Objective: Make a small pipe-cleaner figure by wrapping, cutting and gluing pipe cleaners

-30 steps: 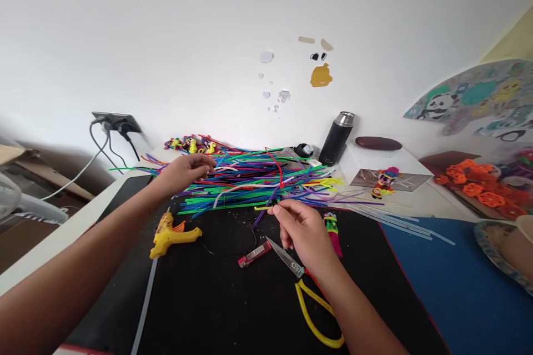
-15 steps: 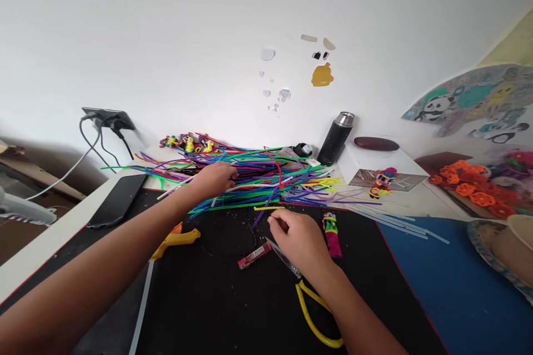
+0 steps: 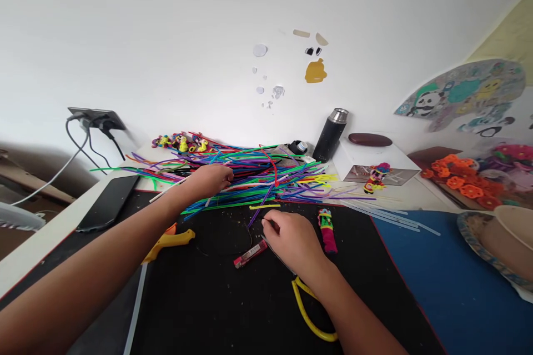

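A wide pile of thin coloured sticks (image 3: 258,177) lies across the back of a black mat (image 3: 233,299). My left hand (image 3: 210,180) rests on the left part of the pile, fingers curled down among the sticks. My right hand (image 3: 291,241) hovers low over the mat in front of the pile, fingers bent in a pinch; what they hold is too small to make out. Under that hand lie scissors with yellow handles (image 3: 308,316). A short yellow stick piece (image 3: 264,206) lies just beyond the fingers.
A yellow glue gun (image 3: 169,241) lies left, a red lighter (image 3: 250,255) centre, a small coloured figure (image 3: 327,230) right. A phone (image 3: 108,202) lies at the left edge. A black flask (image 3: 331,135), white box, blue mat (image 3: 449,288) and hat (image 3: 499,244) fill the right.
My left hand moved right and down from above the pile's left end onto the sticks. My right hand sank slightly toward the mat and curled its fingers.
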A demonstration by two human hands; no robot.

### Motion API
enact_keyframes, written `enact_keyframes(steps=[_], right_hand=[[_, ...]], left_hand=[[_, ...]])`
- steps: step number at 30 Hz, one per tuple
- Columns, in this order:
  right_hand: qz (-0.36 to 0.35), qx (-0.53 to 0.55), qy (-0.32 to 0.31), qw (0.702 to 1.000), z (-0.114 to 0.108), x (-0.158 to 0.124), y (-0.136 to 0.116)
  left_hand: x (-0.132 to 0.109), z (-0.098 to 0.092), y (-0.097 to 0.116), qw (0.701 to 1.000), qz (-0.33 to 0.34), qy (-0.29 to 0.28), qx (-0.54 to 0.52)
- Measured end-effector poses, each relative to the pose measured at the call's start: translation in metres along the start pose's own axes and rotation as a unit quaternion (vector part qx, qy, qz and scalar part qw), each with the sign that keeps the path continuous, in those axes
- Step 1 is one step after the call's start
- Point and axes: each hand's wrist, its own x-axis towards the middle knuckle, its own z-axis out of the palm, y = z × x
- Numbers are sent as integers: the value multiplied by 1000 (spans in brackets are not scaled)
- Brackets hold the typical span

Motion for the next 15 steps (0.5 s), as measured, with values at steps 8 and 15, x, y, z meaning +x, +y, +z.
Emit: enact_keyframes(steps=[8,15], right_hand=[[-6,4,2,1000,3,-1,0],[-3,-10,-2,1000,-1,0,1]], left_hand=[[-2,-25,7,997,-25,68,-11],[-10,-46,13,995,-59,72,-32]])
